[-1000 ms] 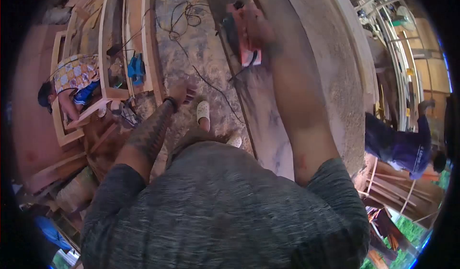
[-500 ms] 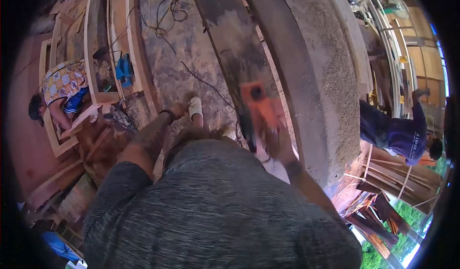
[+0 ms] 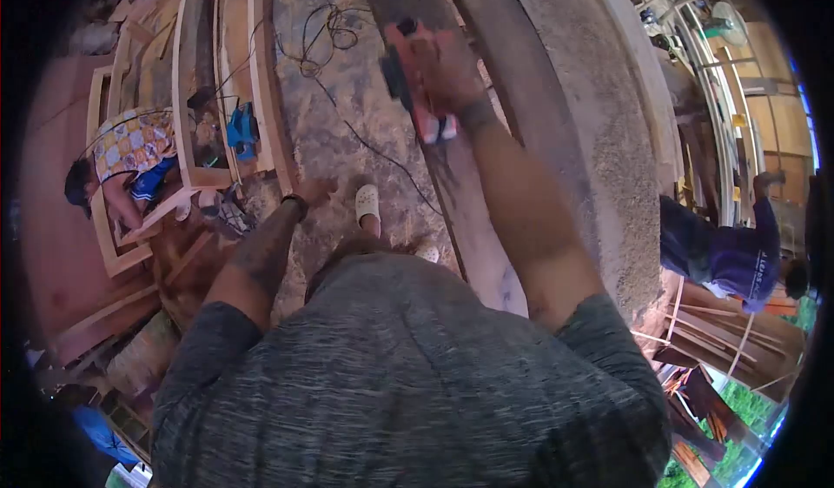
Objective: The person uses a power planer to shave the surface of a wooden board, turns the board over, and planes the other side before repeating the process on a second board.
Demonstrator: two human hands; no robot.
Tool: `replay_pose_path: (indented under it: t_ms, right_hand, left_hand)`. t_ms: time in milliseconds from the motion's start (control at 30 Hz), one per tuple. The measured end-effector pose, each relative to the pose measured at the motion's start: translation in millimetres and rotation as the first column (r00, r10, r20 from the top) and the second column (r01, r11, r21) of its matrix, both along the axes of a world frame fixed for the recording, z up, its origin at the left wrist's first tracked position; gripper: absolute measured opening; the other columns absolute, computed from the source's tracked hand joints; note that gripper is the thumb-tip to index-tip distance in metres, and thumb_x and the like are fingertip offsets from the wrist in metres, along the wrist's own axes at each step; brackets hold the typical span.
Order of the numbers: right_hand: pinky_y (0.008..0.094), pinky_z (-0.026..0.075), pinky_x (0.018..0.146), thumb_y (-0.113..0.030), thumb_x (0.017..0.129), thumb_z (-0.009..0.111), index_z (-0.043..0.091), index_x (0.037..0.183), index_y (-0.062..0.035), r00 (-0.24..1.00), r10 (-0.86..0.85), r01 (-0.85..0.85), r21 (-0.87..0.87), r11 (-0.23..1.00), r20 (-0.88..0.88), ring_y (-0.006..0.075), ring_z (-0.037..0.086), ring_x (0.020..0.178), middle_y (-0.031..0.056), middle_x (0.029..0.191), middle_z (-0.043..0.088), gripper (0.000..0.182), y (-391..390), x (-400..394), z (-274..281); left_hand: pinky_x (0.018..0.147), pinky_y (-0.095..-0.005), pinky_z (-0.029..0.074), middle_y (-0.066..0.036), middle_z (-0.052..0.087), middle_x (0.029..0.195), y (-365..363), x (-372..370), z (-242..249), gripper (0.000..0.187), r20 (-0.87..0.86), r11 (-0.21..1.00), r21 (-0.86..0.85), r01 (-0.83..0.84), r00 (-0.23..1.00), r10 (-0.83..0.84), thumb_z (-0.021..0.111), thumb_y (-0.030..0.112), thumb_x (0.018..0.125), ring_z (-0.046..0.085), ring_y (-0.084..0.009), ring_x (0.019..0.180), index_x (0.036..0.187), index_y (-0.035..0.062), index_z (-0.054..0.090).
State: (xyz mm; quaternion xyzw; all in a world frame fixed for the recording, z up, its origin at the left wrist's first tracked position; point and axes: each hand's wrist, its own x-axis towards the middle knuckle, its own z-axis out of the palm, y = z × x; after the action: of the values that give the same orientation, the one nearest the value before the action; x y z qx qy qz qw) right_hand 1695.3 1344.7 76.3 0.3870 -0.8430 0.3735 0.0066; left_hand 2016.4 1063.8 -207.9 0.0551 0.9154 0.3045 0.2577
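My right hand (image 3: 447, 75) is wrapped round a red power tool (image 3: 426, 120), which rests on a long dark plank (image 3: 473, 214). Both are blurred by motion. Below the tool, the plank's surface looks lighter. My left hand (image 3: 318, 192) hangs over the dusty floor, left of my shoe (image 3: 367, 205), with its fingers apart and nothing in them. A dark band circles the left wrist.
A black cord (image 3: 356, 133) loops across the floor. A blue tool (image 3: 242, 130) sits by wooden frames (image 3: 183, 79), where a person (image 3: 130, 162) bends over. Another person in dark clothes (image 3: 734, 249) is at the right. A second plank (image 3: 530, 79) lies alongside.
My right hand has pushed the red tool forward along the plank, away from my body, and the arm is now stretched out. My left hand stays low over the floor.
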Motion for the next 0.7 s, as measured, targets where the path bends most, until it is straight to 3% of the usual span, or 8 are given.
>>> replay_pose_path:
  t_ms: [100, 200, 333, 400, 533, 600, 667, 700]
  right_hand:
    - [0.0468, 0.054, 0.075, -0.024, 0.099, 0.059, 0.054, 0.135, -0.0084, 0.983, 0.067, -0.053, -0.083, 0.995, 0.17, 0.0382, 0.066, 0.094, 0.0201, 0.1, 0.066, 0.04, 76, 73, 1]
    - [0.0446, 0.054, 0.076, -0.031, 0.105, 0.051, 0.044, 0.15, -0.0054, 0.793, -0.161, 0.085, 0.154, 0.984, 0.588, 0.0354, 0.068, 0.09, 0.0218, 0.096, 0.067, 0.052, 175, 183, 27]
    - [0.0401, 0.054, 0.071, -0.035, 0.109, 0.046, 0.035, 0.159, -0.0017, 0.58, -0.32, 0.208, 0.243, 0.947, 0.749, 0.0298, 0.069, 0.076, 0.0179, 0.08, 0.068, 0.061, 278, 296, 37]
    - [0.0384, 0.053, 0.068, -0.036, 0.109, 0.045, 0.034, 0.16, -0.0006, 0.522, -0.335, 0.29, 0.206, 0.934, 0.784, 0.0276, 0.068, 0.07, 0.0137, 0.071, 0.066, 0.063, 301, 324, 30]
    - [0.0307, 0.046, 0.058, -0.04, 0.11, 0.045, 0.052, 0.139, -0.0015, 0.625, -0.253, 0.264, 0.104, 0.959, 0.738, 0.0114, 0.057, 0.066, 0.0031, 0.077, 0.059, 0.049, 265, 286, 43]
    - [0.0345, 0.048, 0.063, -0.033, 0.11, 0.048, 0.053, 0.139, -0.0024, 0.733, -0.266, 0.264, 0.1, 0.959, 0.626, 0.0151, 0.06, 0.072, 0.0055, 0.081, 0.061, 0.043, 228, 251, 34]
    - [0.0413, 0.049, 0.084, -0.034, 0.107, 0.053, 0.048, 0.146, -0.0025, 0.783, -0.199, 0.197, 0.068, 0.978, 0.589, 0.0281, 0.063, 0.097, 0.0179, 0.105, 0.063, 0.051, 187, 204, 25]
    - [0.0433, 0.05, 0.092, -0.036, 0.106, 0.054, 0.05, 0.145, -0.0022, 0.835, -0.156, 0.149, 0.057, 0.987, 0.527, 0.0335, 0.064, 0.107, 0.0229, 0.115, 0.064, 0.052, 163, 176, 19]
  left_hand:
    - [0.075, -0.0423, 0.059, -0.012, 0.073, 0.101, 28, -10, 31, 0.028, 0.156, 0.9, -0.088, -0.426, 0.887, 0.435, 0.06, 0.028, 0.1, 0.074, -0.0263, 0.09, 0.115, 0.0061, 0.07]
    - [0.072, -0.0428, 0.058, -0.014, 0.071, 0.091, 99, -44, 133, 0.028, -0.214, 0.864, -0.097, -0.495, 0.858, 0.467, 0.064, 0.033, 0.097, 0.074, -0.0286, 0.088, 0.106, 0.0066, 0.071]
    - [0.079, -0.0471, 0.055, -0.015, 0.068, 0.088, 204, -100, 272, 0.036, -0.219, 0.888, 0.457, 0.059, 0.974, 0.048, 0.067, 0.044, 0.096, 0.07, -0.0354, 0.088, 0.103, 0.0094, 0.071]
    - [0.085, -0.0473, 0.055, -0.013, 0.068, 0.097, 263, -106, 319, 0.03, -0.53, 0.87, 0.427, 0.248, 0.848, 0.019, 0.068, 0.038, 0.095, 0.068, -0.0355, 0.092, 0.106, 0.0101, 0.069]
    - [0.088, -0.047, 0.055, -0.012, 0.067, 0.108, 303, -119, 288, 0.028, -0.644, 0.937, 0.171, 0.306, 0.754, -0.129, 0.07, 0.032, 0.093, 0.067, -0.0366, 0.099, 0.113, 0.0128, 0.067]
    - [0.088, -0.0477, 0.054, -0.013, 0.066, 0.108, 290, -144, 252, 0.028, -0.685, 0.95, -0.015, 0.313, 0.689, -0.238, 0.071, 0.03, 0.091, 0.066, -0.038, 0.102, 0.115, 0.0143, 0.067]
    - [0.088, -0.0483, 0.054, -0.014, 0.064, 0.104, 241, -181, 241, 0.025, -0.708, 0.898, 0.195, 0.394, 0.691, -0.149, 0.07, 0.026, 0.089, 0.065, -0.0392, 0.1, 0.109, 0.0129, 0.066]
    - [0.088, -0.0474, 0.054, -0.014, 0.064, 0.102, 214, -201, 234, 0.024, -0.744, 0.911, 0.093, 0.402, 0.636, -0.205, 0.07, 0.025, 0.089, 0.065, -0.0388, 0.099, 0.108, 0.0114, 0.066]
